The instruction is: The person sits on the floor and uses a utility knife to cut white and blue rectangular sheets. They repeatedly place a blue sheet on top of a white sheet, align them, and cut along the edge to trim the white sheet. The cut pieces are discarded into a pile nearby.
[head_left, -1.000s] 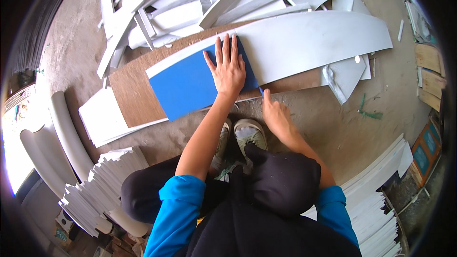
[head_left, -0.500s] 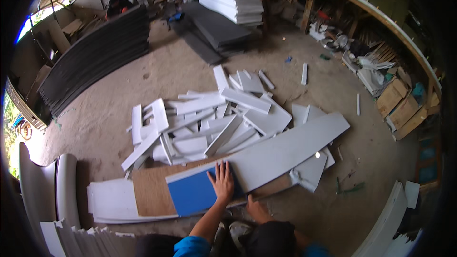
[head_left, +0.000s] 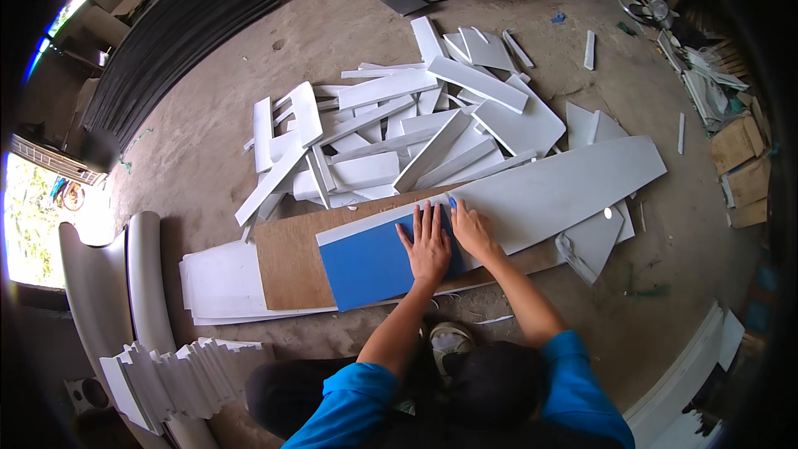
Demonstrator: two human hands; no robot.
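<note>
My left hand [head_left: 429, 251] lies flat with fingers spread on a blue rectangular board [head_left: 362, 270], pressing near its right end. A white strip runs along the board's far edge. Beneath it are a brown wooden board [head_left: 287, 258] and a long white foam-like sheet [head_left: 569, 187], which extends to the right. My right hand [head_left: 472, 233] is closed beside the board's far right corner. A small blue tool [head_left: 452, 200] shows at its fingertips; most of it is hidden, so its exact kind is unclear.
A heap of white offcuts [head_left: 399, 129] lies just beyond the boards. Curved grey-white sheets [head_left: 145, 283] and a stack of notched white pieces [head_left: 187, 378] stand at left. Dark sheets [head_left: 187, 33] are stacked farther back. Cardboard boxes [head_left: 740, 145] sit at far right.
My right hand has moved from the blue board's near edge to its far right corner. My left hand stays flat on the board. The view has tilted downward.
</note>
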